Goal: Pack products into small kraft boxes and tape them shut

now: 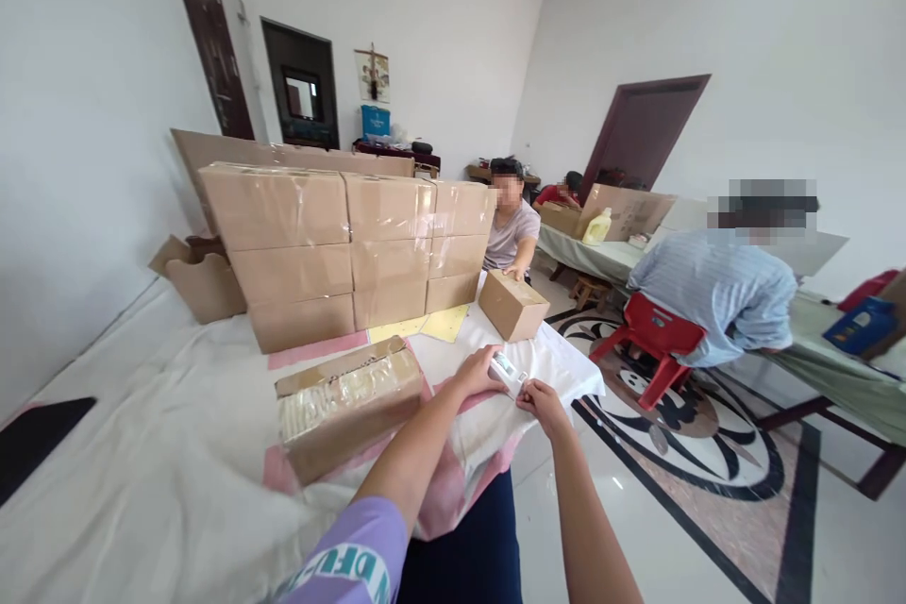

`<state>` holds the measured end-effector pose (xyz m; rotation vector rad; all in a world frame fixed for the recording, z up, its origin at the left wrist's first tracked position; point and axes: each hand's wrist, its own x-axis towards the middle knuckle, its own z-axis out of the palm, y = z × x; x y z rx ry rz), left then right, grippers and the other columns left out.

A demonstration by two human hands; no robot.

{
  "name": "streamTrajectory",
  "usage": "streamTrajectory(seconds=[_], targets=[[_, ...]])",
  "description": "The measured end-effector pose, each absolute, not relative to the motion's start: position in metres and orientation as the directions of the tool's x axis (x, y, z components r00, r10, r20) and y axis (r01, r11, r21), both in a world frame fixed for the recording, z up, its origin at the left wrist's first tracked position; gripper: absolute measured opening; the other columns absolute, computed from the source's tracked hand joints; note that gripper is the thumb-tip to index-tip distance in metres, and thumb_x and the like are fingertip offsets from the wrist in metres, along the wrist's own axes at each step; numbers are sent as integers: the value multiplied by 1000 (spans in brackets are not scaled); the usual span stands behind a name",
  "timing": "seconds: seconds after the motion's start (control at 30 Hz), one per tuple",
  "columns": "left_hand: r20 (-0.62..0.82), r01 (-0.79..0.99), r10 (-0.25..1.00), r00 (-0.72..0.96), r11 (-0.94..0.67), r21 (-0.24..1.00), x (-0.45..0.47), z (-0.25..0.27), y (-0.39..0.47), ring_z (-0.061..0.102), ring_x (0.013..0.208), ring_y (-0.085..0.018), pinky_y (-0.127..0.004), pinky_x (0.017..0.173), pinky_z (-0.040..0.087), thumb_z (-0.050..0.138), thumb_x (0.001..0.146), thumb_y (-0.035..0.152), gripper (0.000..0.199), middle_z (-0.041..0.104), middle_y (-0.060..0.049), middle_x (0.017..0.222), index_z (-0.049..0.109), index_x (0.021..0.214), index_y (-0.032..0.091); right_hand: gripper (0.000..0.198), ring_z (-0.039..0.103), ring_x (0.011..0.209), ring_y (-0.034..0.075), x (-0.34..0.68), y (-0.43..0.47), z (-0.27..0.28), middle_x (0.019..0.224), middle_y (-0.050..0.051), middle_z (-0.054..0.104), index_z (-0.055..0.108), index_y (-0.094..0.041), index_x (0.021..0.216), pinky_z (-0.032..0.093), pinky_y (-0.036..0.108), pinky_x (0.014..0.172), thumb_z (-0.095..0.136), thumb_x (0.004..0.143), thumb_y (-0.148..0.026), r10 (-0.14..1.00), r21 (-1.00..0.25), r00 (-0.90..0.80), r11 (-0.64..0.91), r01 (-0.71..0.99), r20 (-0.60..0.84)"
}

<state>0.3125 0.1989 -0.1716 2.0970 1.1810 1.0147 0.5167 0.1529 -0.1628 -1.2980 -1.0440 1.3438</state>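
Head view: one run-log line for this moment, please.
left hand + right hand: together hold small white object | nearest: taped brown cardboard box | surface: white-clothed table

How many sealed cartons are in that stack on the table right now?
9 showing: three columns of three in the stack on the white-covered table, left, middle and right. More may sit hidden behind. Separate from it: a taped box near the hands and another by a co-worker.
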Motion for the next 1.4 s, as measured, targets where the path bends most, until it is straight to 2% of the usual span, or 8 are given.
streamTrajectory(seconds=[0.3,0.4,0.5,0.6,0.77,1.13,1.3,1.4], targets=[[415,324,884,215,-465,824,314,-151,175,56,123,-32,-42,104,44,93,55,29,91,57,-13,135,51,135,20,61,67,79,23,519,126,-147,61,-3,50,53,-20,60,58,35,79,85,43,-70,994,-986,42,-91,-136,-97],[471,242,881,50,-468,850,307,-144,146,56,119,-24,-37,101,45,77,78,30,64,56,-11,134,49,134,21,60,61,68,17,503,98,-152,61,-4,50,54,-20,66,55,29,65,81,55,-73,998,-985,14,-65,-160,-68],[454,199,884,-112,-428,881,293,-143,98,61,93,-18,-32,87,49,57,94,34,34,63,-6,106,54,124,19,54,51,53,13,475,63,-159,61,-4,50,62,-19,83,42,23,44,68,78,-72,990,-980,-131,-78,-181,-54],[422,194,896,-136,-394,898,276,-144,44,59,86,-17,-29,79,48,58,95,36,22,62,-3,94,64,108,19,53,47,50,12,439,34,-156,61,-3,51,64,-19,101,37,22,40,57,88,-70,952,-990,-306,-46,-133,-3],[492,304,816,-304,-407,862,247,-143,-14,58,95,-20,-34,88,45,67,89,26,7,62,-4,94,71,92,21,44,44,52,12,386,12,-134,62,-2,48,63,-19,94,38,23,46,55,94,-62,860,-997,-506,56,-48,72],[754,525,451,-478,-541,656,225,-131,-47,54,78,-15,-31,73,48,63,95,27,16,56,-1,78,70,82,22,44,38,49,11,353,-1,-114,56,-4,42,67,-18,92,32,22,46,59,90,-62,787,-999,-617,24,47,-10],[761,616,535,-366,-474,629,212,-111,-59,55,81,-17,-33,74,47,54,100,27,18,58,-3,82,65,87,21,41,54,56,16,357,16,-113,64,0,56,70,-20,104,47,25,53,69,84,-56,857,-962,-492,241,125,151],[763,786,607,-223,-351,509,205,-103,-61,54,84,-20,-35,77,45,43,101,17,23,63,-5,88,63,90,19,32,65,69,20,361,21,-99,79,6,68,71,-22,109,55,27,66,61,93,-47,769,-880,-574,445,167,281]])
